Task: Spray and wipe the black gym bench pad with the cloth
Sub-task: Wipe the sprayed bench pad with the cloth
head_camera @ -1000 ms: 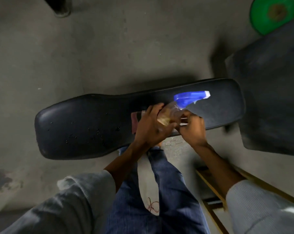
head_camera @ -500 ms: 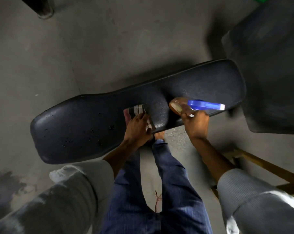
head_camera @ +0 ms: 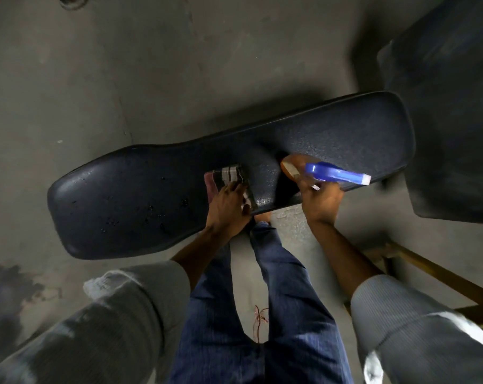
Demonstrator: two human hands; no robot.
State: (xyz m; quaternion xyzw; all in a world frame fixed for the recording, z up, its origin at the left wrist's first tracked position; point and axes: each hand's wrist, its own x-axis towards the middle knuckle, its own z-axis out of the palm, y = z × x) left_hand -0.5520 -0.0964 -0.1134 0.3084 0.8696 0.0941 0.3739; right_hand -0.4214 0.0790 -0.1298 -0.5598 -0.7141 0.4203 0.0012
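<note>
The black gym bench pad (head_camera: 124, 195) lies across the middle of the view, with wet droplets on its wide left part. My left hand (head_camera: 228, 203) presses a checked cloth (head_camera: 226, 176) flat on the pad near its front edge. My right hand (head_camera: 319, 199) grips a clear spray bottle (head_camera: 293, 166) with a blue trigger head (head_camera: 337, 176); the bottle lies tilted over the pad's right half, nozzle pointing right.
A grey concrete floor (head_camera: 151, 65) surrounds the pad. A dark mat or pad (head_camera: 456, 106) fills the right side. A wooden frame (head_camera: 428, 273) runs at the lower right. My legs in blue jeans (head_camera: 262, 314) stand below the pad. A dark stain (head_camera: 10, 284) marks the floor at left.
A second ago both hands held the bottle together. They have separated: my left hand went down onto the cloth on the pad, my right hand carried the bottle to the right.
</note>
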